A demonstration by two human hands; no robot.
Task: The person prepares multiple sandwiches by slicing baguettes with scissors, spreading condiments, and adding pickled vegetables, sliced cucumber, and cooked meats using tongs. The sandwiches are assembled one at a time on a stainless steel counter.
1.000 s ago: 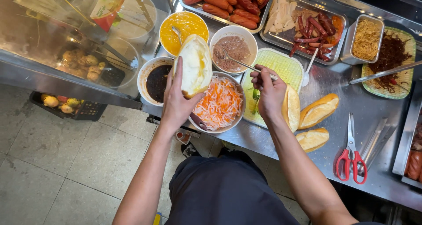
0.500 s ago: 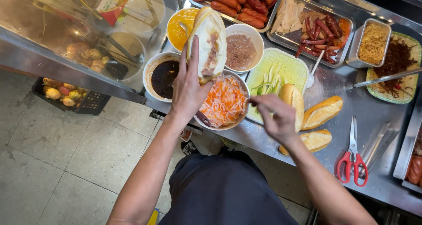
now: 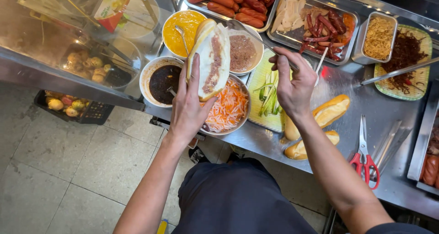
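Split roll held over the bowls, spoon in the other hand

Left hand (image 3: 190, 110) cradles the split baguette (image 3: 211, 60) from beneath above the carrot bowl (image 3: 228, 107); light, crusty, crushable, so best supported underneath. Right hand (image 3: 295, 85) pinches what seems a spoon handle (image 3: 267, 44)

A split baguette roll (image 3: 211, 60) is standing nearly upright in the left hand (image 3: 190, 108), its cut side facing up, showing pale crumb with a brown streak of spread running down the middle. It is hanging over the bowls of shredded carrot and dark sauce. A metal spoon (image 3: 256, 38) is lying slanted in the right hand (image 3: 295, 85), its bowl reaching toward the roll's top.
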